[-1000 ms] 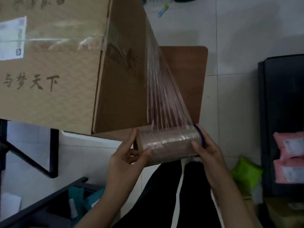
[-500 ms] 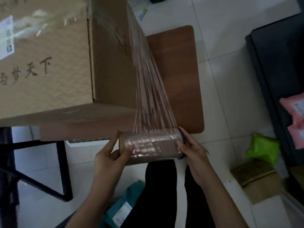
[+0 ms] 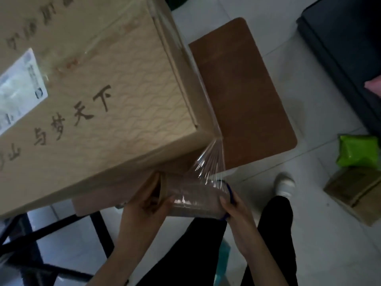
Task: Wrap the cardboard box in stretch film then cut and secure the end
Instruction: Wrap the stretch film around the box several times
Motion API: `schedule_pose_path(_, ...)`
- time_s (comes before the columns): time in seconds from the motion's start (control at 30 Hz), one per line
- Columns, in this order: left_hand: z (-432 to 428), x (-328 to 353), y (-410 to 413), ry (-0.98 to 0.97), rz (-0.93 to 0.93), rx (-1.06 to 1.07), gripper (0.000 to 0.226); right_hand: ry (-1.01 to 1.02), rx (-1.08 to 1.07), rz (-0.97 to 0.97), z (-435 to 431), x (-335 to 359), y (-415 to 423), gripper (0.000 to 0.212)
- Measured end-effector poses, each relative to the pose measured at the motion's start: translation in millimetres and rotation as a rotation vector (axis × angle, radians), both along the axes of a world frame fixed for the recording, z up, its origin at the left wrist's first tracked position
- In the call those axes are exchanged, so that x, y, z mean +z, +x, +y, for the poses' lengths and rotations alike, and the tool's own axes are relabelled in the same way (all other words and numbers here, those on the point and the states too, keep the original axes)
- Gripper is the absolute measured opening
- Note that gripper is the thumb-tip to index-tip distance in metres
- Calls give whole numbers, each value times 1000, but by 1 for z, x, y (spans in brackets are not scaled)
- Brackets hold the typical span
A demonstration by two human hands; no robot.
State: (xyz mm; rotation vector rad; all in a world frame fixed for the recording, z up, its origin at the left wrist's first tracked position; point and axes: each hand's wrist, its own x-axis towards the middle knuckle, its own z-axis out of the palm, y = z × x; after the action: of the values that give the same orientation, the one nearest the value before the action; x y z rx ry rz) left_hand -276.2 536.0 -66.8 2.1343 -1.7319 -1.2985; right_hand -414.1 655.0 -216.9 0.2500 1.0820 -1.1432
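A large cardboard box [image 3: 115, 96] with black printed characters and a white label fills the upper left and rests on a brown table [image 3: 247, 104]. A roll of stretch film [image 3: 193, 196] sits just below the box's near right corner. My left hand [image 3: 147, 200] grips the roll's left end at the cardboard core. My right hand [image 3: 234, 205] grips its right end by a blue cap. A short band of taut film [image 3: 212, 156] runs from the roll up to the box's corner and along its right side.
A black metal table frame [image 3: 41, 234] stands lower left. My legs in dark trousers and a white shoe [image 3: 284, 184] are on the tiled floor. A green bag [image 3: 358, 151] and a small carton [image 3: 354, 193] lie at right, below a dark cabinet [image 3: 340, 48].
The roll has moved in close to the box's near right corner, so the stretched film is much shorter. The view has swung, and the box now looks rotated.
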Motion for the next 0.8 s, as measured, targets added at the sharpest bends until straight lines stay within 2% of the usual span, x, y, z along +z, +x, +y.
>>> schedule_pose_path(0.17,-14,-6,27,-46,-67,-237,59,3,-165,2,4,-2,44,62)
schedule_pose_path(0.33,-17,-18,52,51,71,-186,57,-32,-301,38,13,3,69,53)
schedule_pose_path(0.47,-12,-18,70,-46,105,-281,53,-63,-390,74,19,8,90,58)
schedule_pose_path(0.63,-10,-12,98,-34,149,-326,57,-100,-466,97,26,12,129,56)
schedule_pose_path(0.8,-11,-17,130,15,145,-464,62,-84,-578,148,36,5,171,51)
